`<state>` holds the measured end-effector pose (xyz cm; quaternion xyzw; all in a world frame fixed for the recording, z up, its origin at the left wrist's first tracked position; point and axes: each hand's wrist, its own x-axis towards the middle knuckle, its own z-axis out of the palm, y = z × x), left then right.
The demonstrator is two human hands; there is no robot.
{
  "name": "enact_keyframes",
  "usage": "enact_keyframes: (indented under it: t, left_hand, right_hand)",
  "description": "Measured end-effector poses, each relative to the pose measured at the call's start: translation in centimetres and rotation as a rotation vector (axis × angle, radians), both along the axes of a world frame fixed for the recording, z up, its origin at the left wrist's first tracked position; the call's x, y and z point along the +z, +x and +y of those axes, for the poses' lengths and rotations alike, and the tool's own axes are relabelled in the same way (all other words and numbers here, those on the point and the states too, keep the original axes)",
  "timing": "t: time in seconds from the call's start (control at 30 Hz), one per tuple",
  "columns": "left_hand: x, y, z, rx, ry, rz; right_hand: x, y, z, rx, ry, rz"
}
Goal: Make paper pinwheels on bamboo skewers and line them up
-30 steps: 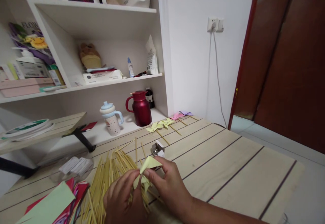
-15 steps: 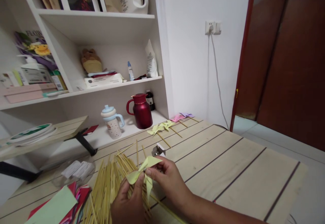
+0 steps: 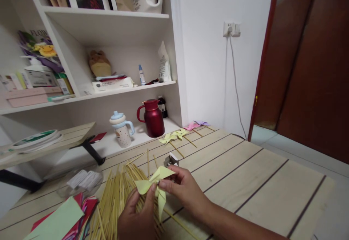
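Both hands, left hand (image 3: 137,214) and right hand (image 3: 182,191), pinch-closed on yellow pinwheel (image 3: 154,185) over sticks (image 3: 114,200); assembly step, next likely needs centre held steady.

One head-worn camera looks forward and down, close over the wooden table (image 3: 245,174), facing the shelves (image 3: 109,15).

Left hand (image 3: 137,216) and right hand (image 3: 182,189) close together, fingers (image 3: 163,184) pinched, low centre.
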<state>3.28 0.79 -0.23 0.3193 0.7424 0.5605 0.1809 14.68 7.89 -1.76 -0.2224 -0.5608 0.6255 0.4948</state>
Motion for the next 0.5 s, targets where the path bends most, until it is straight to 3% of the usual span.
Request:
enact_keyframes:
  t: [0.27, 0.5]
  left_hand:
    - [-0.1, -0.53, -0.14, 0.005, -0.052, 0.127]
    - [-0.53, -0.02, -0.12, 0.027, 0.121, 0.138]
  right_hand:
    - [-0.01, 0.0, 0.12, -0.01, -0.01, -0.026]
    - [0.3, 0.29, -0.27, -0.024, 0.006, -0.036]
